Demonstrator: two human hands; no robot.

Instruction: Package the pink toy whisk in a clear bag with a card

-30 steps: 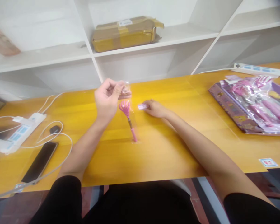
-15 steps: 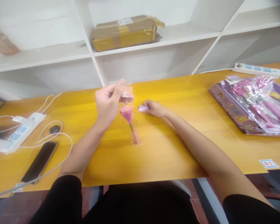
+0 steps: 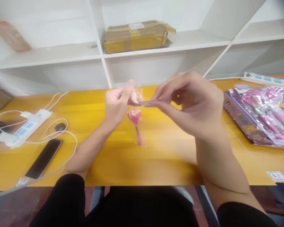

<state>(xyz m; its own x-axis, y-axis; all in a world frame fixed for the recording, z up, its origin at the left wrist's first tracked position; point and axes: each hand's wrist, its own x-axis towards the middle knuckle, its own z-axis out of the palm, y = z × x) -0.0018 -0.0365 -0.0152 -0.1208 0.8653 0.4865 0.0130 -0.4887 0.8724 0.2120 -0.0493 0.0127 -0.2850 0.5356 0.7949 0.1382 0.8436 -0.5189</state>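
Note:
My left hand (image 3: 117, 105) pinches the top of a small clear plastic bag (image 3: 136, 94) above the yellow table (image 3: 156, 157). Inside the bag hangs a pink toy with a hand-shaped head and a pink handle (image 3: 135, 121), its lower end near the tabletop. My right hand (image 3: 191, 105) is raised level with the left and holds a small flat card (image 3: 149, 102) edge-on at the bag's mouth. Both hands nearly touch at the bag's top.
A pile of pink and purple packaged items (image 3: 262, 110) lies at the right. Left of me are a black phone (image 3: 44, 154), a white power strip (image 3: 26, 127) and looping white cables. White shelves behind hold a taped brown parcel (image 3: 137, 36). Another power strip (image 3: 268, 80) sits far right.
My right hand has lifted off the table with the small card and brought it up to the bag's top. The left hand has held the bag roughly still; the view has shifted slightly.

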